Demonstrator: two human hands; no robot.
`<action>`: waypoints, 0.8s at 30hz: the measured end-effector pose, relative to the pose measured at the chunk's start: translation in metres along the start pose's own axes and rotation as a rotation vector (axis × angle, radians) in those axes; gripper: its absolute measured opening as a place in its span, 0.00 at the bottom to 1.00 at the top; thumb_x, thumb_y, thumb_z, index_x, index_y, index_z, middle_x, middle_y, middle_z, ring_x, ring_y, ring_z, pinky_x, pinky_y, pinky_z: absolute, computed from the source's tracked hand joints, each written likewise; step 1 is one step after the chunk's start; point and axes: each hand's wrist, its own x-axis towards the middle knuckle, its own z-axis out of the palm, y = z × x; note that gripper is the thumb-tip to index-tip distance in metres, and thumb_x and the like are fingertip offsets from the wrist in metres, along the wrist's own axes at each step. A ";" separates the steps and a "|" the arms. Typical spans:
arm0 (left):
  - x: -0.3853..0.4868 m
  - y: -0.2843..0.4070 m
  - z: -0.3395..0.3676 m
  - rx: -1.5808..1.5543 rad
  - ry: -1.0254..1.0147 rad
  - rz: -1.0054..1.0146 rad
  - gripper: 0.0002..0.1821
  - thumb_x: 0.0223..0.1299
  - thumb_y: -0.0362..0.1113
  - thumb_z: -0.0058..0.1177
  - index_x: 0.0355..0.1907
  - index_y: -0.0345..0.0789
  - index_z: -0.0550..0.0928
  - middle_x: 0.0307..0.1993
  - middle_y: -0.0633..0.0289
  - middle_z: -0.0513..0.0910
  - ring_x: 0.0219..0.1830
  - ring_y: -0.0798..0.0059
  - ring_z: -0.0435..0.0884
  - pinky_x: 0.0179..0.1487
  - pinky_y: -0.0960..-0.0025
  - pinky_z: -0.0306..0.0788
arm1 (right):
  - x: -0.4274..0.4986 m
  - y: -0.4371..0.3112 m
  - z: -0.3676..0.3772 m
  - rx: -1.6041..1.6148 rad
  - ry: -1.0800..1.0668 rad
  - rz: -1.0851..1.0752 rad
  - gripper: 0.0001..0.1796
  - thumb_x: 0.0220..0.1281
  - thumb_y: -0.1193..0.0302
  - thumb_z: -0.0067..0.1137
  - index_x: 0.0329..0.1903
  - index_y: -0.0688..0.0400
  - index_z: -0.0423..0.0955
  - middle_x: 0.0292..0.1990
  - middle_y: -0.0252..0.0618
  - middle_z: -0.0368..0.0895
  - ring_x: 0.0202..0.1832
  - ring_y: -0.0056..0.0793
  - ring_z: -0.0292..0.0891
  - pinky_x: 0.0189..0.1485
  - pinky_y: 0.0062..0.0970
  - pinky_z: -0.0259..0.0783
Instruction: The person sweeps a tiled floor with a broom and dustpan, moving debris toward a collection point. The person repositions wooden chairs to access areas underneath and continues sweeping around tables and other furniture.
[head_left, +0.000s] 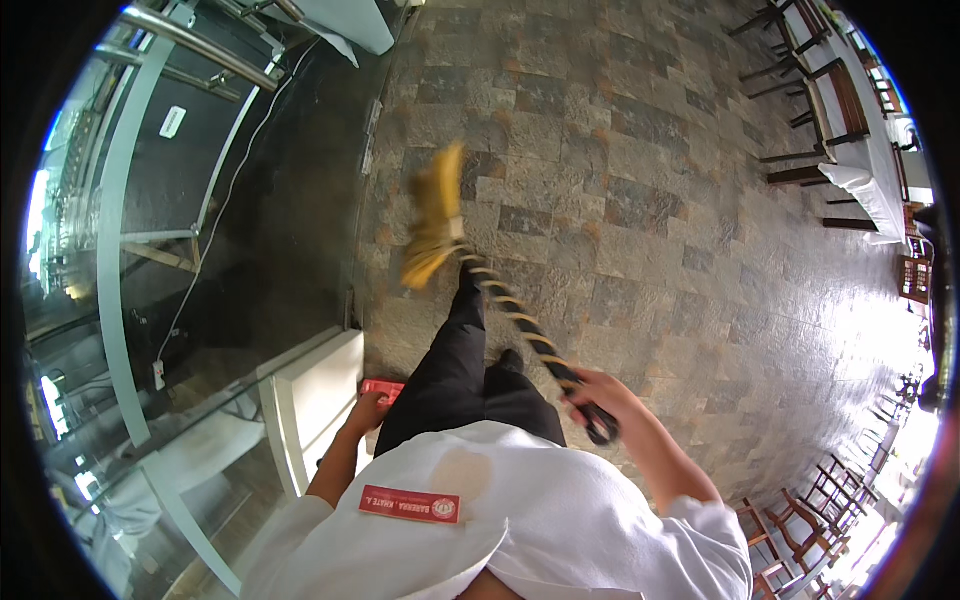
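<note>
My right hand (604, 395) grips a broom near the top of its black handle (525, 319), which has a yellow spiral stripe and ends in a loop. The broom's yellow bristle head (436, 221) is blurred, over the stone-patterned floor ahead of my feet. Low at my left side, my left hand (368, 412) has its fingers on a red plastic object (384, 388). My trouser leg hides part of that object, so its exact kind cannot be told.
Glass panels (124, 247) with metal bar handles (199, 45) line the left, by a white panel (322, 397). A white cord (229, 187) shows behind the glass. Wooden chairs (844, 101) and a cloth-covered table (870, 187) stand far right; more chairs (799, 525) are lower right.
</note>
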 end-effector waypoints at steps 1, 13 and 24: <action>0.008 0.008 -0.017 -0.035 0.000 -0.016 0.20 0.48 0.44 0.53 0.41 0.31 0.76 0.39 0.48 0.76 0.42 0.56 0.75 0.46 0.63 0.68 | 0.036 -0.030 0.020 -0.136 -0.027 0.006 0.06 0.50 0.79 0.48 0.32 0.63 0.65 0.13 0.37 0.67 0.14 0.23 0.65 0.17 0.21 0.60; 0.072 0.048 -0.152 -0.025 0.129 0.066 0.15 0.49 0.37 0.54 0.39 0.31 0.75 0.38 0.51 0.75 0.33 0.64 0.78 0.38 0.68 0.71 | 0.331 -0.205 -0.042 0.463 -0.057 0.132 0.09 0.57 0.73 0.45 0.25 0.66 0.64 0.17 0.37 0.66 0.14 0.22 0.63 0.13 0.19 0.64; 0.138 0.071 -0.164 0.027 -0.034 0.093 0.18 0.49 0.40 0.54 0.40 0.31 0.76 0.38 0.50 0.77 0.34 0.61 0.77 0.40 0.66 0.70 | 0.112 -0.072 -0.246 0.943 0.353 -0.074 0.11 0.59 0.69 0.45 0.34 0.67 0.66 0.24 0.40 0.72 0.20 0.22 0.66 0.18 0.20 0.65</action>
